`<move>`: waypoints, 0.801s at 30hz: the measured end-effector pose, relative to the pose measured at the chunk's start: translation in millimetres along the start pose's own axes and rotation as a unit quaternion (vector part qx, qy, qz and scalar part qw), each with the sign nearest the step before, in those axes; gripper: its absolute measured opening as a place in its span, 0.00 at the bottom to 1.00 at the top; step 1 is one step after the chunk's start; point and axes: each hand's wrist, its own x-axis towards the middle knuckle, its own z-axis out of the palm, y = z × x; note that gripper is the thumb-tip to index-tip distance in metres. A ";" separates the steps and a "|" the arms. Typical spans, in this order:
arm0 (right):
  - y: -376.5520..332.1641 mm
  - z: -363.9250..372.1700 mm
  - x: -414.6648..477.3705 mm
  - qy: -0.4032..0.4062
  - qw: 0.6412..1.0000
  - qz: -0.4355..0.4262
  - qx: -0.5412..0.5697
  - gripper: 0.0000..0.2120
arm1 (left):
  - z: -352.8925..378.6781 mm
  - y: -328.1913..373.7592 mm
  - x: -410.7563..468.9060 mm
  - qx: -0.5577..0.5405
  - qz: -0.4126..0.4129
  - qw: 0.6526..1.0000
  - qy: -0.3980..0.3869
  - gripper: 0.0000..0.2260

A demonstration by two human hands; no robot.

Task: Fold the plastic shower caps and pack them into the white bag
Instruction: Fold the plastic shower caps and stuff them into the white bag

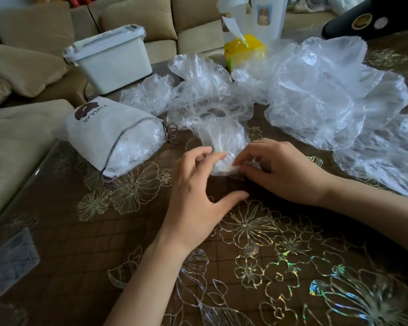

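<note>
- Clear, crinkled plastic makes up the shower cap (222,142) being worked on; it is gathered into a narrow, partly folded bundle that looks milky where the layers stack up.
- It lies on the tablecloth (245,255) at the middle of the view, just right of the white bag (113,135) and in front of the unfolded caps.
- Its near end is folded into a thick white band, while its far end fans out wider and thinner.
- Left hand (198,184): the fingers are bent, their tips pressing on the near left edge of the bundle; the thumb is stretched out apart from them, low over the cloth, and pinches nothing.
- Right hand (276,170): thumb and forefinger pinch the folded white band at the bundle's near right corner, with the other fingers curled beside them.
- The white bag lies on its side with its drawstring mouth towards the hands; clear plastic shows through the opening, and the word "POPULAR" is printed on it.
- Loose shower caps (335,95) are heaped on the right of the table, puffy and glossy, and several more (198,90) lie behind the bundle with their gathered elastic rims showing.
- A white lidded storage box (111,57) stands behind the bag, and a yellow tissue box (244,51) sits behind the caps.
- The brown cloth has shiny flower outlines; a beige sofa (33,43) runs along the left and back.
</note>
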 end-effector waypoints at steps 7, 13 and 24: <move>-5.9 -13.5 -2.5 -0.071 0.995 0.028 0.065 0.05 | 0.0 -5.3 2.0 0.044 -0.027 0.998 0.039 0.05; -3.3 -15.6 -0.1 -0.070 0.995 0.062 0.038 0.05 | -2.5 -3.4 3.1 0.017 -0.088 0.995 0.036 0.06; 1.8 -4.2 -5.9 0.020 0.987 0.056 -0.151 0.12 | -0.9 0.3 3.4 0.037 -0.139 0.990 0.009 0.14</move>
